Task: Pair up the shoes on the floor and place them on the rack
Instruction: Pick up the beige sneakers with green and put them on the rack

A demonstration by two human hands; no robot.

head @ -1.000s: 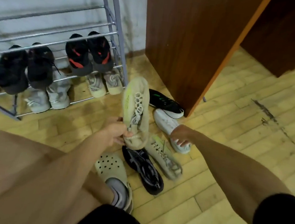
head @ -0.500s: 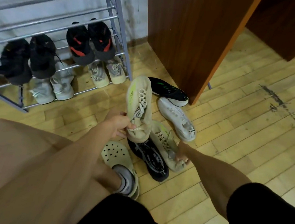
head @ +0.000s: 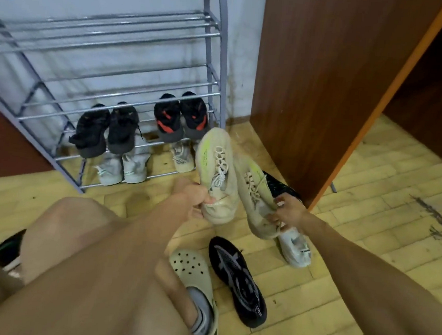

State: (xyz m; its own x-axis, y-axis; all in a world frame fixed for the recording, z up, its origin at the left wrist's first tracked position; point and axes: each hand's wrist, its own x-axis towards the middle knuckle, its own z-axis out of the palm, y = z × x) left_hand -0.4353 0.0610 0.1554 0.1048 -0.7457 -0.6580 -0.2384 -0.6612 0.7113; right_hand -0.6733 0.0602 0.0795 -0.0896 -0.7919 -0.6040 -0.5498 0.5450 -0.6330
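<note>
My left hand [head: 191,199] grips the heel of a cream sneaker with a lime stripe [head: 216,167], toe up. My right hand [head: 288,213] grips the heel of its matching cream sneaker [head: 257,200], held beside the first above the floor. The grey metal rack [head: 114,88] stands ahead on the left. A black pair [head: 105,130] and a black-and-red pair [head: 180,118] sit on one rack shelf, pale sneakers [head: 122,168] on the lowest. On the floor lie a black patterned sneaker [head: 237,278], a white sneaker [head: 294,250] and a black-and-green sneaker [head: 279,188].
A brown wooden cabinet [head: 328,83] stands right of the rack, close to the held shoes. My foot in a pale clog [head: 194,272] rests on the wood floor near the black sneaker. Another dark shoe [head: 6,252] peeks out at the left edge. The upper rack shelves hold nothing.
My right hand took hold of the second cream sneaker on the floor and lifted it up beside the one in my left hand. The view tilted up toward the rack.
</note>
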